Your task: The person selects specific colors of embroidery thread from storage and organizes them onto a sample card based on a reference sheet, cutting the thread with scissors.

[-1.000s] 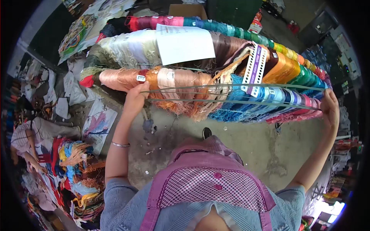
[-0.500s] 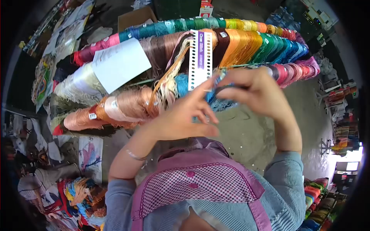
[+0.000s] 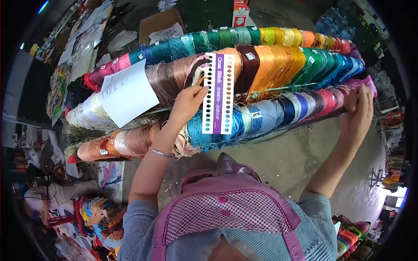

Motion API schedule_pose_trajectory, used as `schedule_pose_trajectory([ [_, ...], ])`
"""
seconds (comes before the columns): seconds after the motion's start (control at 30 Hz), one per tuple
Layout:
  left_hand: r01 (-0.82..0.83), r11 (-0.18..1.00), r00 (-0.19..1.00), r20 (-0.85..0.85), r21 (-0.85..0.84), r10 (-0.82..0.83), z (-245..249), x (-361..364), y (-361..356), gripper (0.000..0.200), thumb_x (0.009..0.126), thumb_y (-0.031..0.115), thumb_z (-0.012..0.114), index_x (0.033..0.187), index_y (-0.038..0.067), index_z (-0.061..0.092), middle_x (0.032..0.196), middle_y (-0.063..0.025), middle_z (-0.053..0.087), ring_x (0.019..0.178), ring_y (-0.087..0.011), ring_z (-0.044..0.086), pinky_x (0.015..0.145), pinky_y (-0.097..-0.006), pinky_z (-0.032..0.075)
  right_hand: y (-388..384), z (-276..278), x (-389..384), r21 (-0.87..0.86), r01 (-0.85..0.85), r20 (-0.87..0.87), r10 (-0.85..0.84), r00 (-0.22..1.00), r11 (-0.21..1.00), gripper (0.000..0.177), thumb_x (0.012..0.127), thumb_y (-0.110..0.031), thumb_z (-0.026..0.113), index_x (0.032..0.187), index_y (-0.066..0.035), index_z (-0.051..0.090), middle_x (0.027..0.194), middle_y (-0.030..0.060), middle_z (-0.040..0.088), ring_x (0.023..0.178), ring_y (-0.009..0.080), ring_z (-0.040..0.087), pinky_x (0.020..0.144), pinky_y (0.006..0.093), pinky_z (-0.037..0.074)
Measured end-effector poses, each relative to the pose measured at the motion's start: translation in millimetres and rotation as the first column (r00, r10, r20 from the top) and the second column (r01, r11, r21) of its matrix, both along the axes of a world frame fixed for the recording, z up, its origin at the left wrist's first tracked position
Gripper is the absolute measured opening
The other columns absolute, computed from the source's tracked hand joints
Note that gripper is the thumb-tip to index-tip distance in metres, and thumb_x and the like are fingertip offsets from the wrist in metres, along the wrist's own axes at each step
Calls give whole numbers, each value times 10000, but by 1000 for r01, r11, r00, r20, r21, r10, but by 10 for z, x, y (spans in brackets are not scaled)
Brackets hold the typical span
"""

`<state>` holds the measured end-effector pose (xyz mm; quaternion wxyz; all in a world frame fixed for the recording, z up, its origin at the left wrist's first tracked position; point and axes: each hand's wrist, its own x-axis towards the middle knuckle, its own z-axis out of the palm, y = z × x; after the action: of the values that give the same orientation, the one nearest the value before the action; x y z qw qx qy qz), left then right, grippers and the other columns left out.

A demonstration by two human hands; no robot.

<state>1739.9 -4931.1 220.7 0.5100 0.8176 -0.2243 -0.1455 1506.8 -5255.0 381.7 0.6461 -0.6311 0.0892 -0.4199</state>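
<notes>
My left hand (image 3: 190, 103) has its fingers pressed together at the left edge of the white and purple punched card (image 3: 218, 93), beside the cream and brown threads looped through its holes. The card lies over the middle and front rows of thread. My right hand (image 3: 359, 104) is at the far right end of the front row (image 3: 270, 114), against the pink and magenta threads (image 3: 368, 85). Its fingers are close together, and what they hold, if anything, is too small to tell. A white paper sheet (image 3: 129, 93) lies on the threads left of the card.
Behind run the middle row (image 3: 278, 65) and the back row (image 3: 202, 41) of coloured thread. A cardboard box (image 3: 161, 26) and a red and white box (image 3: 240, 14) stand beyond. At lower left, a person (image 3: 56, 195) is near heaped threads (image 3: 98, 217).
My hands have moved apart from the middle: the left one back to the card's edge, the right one out to the row's right end. The card now sits lower in view.
</notes>
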Motion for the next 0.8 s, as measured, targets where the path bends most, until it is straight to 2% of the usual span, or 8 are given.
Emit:
schedule_pose_trajectory([
  [0.07,-53,977,983,-184,-205,15,-96,14,-115,261,918,200,607,947,-52,668,717,-57,647,641,-108,560,597,-272,432,392,-6,239,-330,395,7,-416,909,857,49,901,-52,617,886,-7,626,779,-5,580,676,55,500,648,185,392],
  [0.1,-83,978,964,-264,-193,30,-59,-5,-133,223,910,152,620,952,-62,668,750,-10,640,668,-56,541,591,-231,419,495,-101,306,-489,358,-64,-442,895,795,83,885,-16,620,959,12,646,868,22,629,792,96,589,751,211,462],
  [0.2,-110,947,932,-362,-303,-8,174,-236,-166,203,922,110,606,1048,-36,669,879,-19,677,726,-54,581,669,-220,467,937,-618,675,-417,-135,-183,62,981,899,170,920,18,541,1079,8,598,968,81,664,878,127,648,730,241,499],
  [0.27,-109,923,935,-353,-368,-30,152,-364,-141,250,895,63,638,1126,-33,635,940,-39,684,778,-64,610,679,-221,486,1284,-784,838,-154,-369,-466,262,845,917,131,938,-32,551,1065,-11,532,893,80,676,680,97,620,590,227,484],
  [0.33,-138,919,929,-370,-368,-9,211,-507,-142,287,881,41,657,1157,-26,620,969,-42,683,823,-77,626,689,-224,509,1486,-1213,1059,4,-442,-327,419,847,897,145,919,-52,575,1048,0,536,758,69,659,591,84,582,559,229,467],
  [0.43,-84,928,947,-320,-363,-39,196,-602,-126,313,894,27,635,1199,-27,595,985,-42,681,834,-80,624,692,-234,529,1582,-1418,1233,17,-353,-365,334,869,936,62,876,-45,619,898,13,624,738,77,661,601,92,587,555,253,461],
  [0.63,-49,892,942,-318,-450,-109,93,-591,-58,281,937,11,535,1210,-48,556,1038,-80,634,810,-105,630,711,-257,561,1676,-1493,1243,-581,-224,-250,91,964,783,128,790,-61,683,886,-4,621,776,135,591,695,324,605,599,378,482],
  [0.8,-30,937,966,-251,-348,-63,99,-493,-15,206,930,15,551,1104,-79,611,1012,-89,641,778,-119,642,667,-256,575,1761,-1326,1095,-445,-356,-442,144,886,822,262,752,-88,731,957,16,604,785,132,598,636,269,608,574,354,488],
])
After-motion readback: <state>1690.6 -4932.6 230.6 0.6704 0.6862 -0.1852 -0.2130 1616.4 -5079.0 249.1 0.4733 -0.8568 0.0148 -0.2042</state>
